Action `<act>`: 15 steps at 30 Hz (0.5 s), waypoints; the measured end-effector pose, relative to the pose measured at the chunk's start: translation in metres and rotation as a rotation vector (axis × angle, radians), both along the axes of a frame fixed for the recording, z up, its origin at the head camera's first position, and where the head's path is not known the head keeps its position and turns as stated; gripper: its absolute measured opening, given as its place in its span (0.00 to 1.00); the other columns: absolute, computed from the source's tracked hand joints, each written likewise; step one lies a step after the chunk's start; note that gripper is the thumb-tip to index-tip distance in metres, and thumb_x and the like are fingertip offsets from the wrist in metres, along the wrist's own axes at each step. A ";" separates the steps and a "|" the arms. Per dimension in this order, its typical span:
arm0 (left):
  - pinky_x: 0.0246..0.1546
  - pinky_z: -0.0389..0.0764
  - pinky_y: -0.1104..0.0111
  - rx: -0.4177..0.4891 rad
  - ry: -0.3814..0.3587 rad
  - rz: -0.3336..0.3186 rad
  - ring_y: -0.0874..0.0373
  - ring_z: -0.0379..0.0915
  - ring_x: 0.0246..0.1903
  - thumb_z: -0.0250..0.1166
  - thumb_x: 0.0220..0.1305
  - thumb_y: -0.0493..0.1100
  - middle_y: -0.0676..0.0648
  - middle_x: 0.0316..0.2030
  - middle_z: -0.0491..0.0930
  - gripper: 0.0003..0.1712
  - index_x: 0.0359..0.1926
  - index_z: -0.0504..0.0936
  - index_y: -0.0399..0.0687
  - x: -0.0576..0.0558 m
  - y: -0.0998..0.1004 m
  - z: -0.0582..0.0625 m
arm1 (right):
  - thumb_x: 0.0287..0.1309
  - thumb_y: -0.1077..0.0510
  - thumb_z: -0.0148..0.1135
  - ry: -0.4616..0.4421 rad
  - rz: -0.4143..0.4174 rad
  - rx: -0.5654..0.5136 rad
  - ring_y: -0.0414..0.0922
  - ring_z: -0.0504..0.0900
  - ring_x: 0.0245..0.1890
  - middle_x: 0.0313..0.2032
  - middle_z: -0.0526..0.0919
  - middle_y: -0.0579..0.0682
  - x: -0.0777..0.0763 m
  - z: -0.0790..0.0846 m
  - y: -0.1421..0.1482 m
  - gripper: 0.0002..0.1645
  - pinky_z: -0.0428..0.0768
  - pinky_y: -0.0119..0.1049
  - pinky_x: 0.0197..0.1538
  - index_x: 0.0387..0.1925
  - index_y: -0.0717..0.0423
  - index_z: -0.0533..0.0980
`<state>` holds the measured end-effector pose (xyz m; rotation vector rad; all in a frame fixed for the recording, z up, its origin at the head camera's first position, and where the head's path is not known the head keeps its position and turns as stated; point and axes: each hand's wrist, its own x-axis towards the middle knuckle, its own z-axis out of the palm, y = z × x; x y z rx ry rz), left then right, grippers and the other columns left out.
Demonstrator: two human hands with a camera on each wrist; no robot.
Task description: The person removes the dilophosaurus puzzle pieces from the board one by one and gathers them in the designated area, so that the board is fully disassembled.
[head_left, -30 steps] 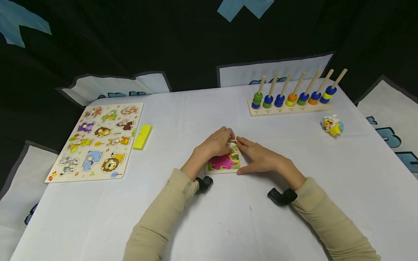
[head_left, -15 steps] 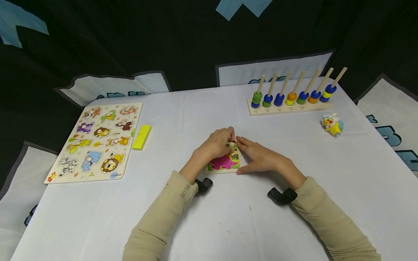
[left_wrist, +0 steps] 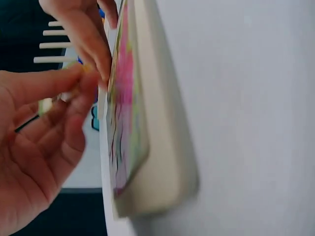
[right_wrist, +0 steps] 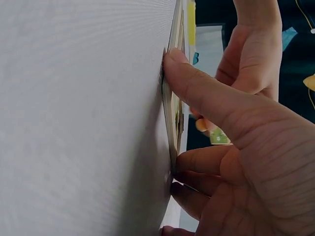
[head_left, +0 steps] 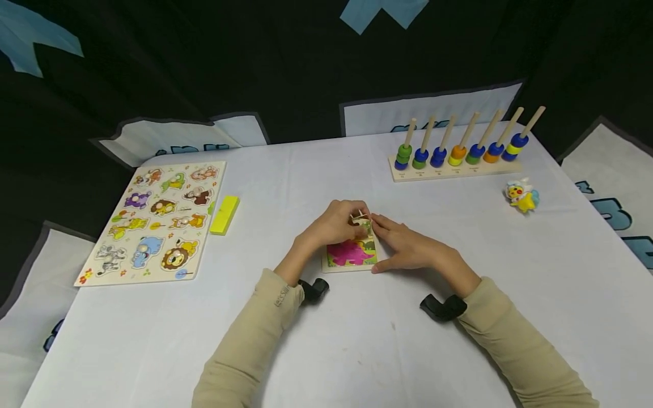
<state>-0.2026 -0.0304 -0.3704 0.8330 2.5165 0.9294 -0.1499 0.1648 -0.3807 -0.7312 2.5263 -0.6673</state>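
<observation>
A small wooden dinosaur puzzle board [head_left: 352, 268] lies flat on the white table, with a pink dinosaur on its face. My left hand [head_left: 336, 222] is over its far part, pinching a small puzzle piece [right_wrist: 219, 136] between thumb and fingers, raised off the board. Most of that piece is hidden by the fingers; its face looks green in the right wrist view. Along the board's right edge rests my right hand [head_left: 408, 246], fingers extended near the far corner and thumb at the near corner. In the right wrist view its thumb [right_wrist: 197, 81] touches the board's side.
A large animal puzzle board [head_left: 153, 226] lies at the left, with a yellow block [head_left: 224, 215] beside it. Back right stands a counting rack [head_left: 454, 174] with pegs and coloured beads. A small yellow toy figure [head_left: 521, 195] is in front of it.
My left hand has shifted slightly left and lifted, bringing the pinched piece up off the board. The right hand stays at the board's edge.
</observation>
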 end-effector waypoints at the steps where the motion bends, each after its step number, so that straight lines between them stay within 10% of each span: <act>1: 0.32 0.72 0.71 0.009 0.001 0.018 0.57 0.73 0.30 0.66 0.60 0.38 0.46 0.35 0.83 0.12 0.46 0.80 0.45 0.000 -0.003 0.002 | 0.52 0.42 0.69 0.000 0.000 0.000 0.59 0.43 0.75 0.75 0.40 0.62 0.000 0.000 0.000 0.61 0.48 0.64 0.70 0.72 0.68 0.46; 15: 0.51 0.78 0.60 0.102 -0.007 0.186 0.54 0.79 0.48 0.58 0.67 0.37 0.44 0.52 0.82 0.19 0.58 0.78 0.42 0.003 -0.075 0.025 | 0.51 0.43 0.70 -0.012 -0.005 0.012 0.59 0.42 0.75 0.75 0.41 0.62 -0.001 0.001 0.003 0.60 0.50 0.56 0.72 0.71 0.70 0.48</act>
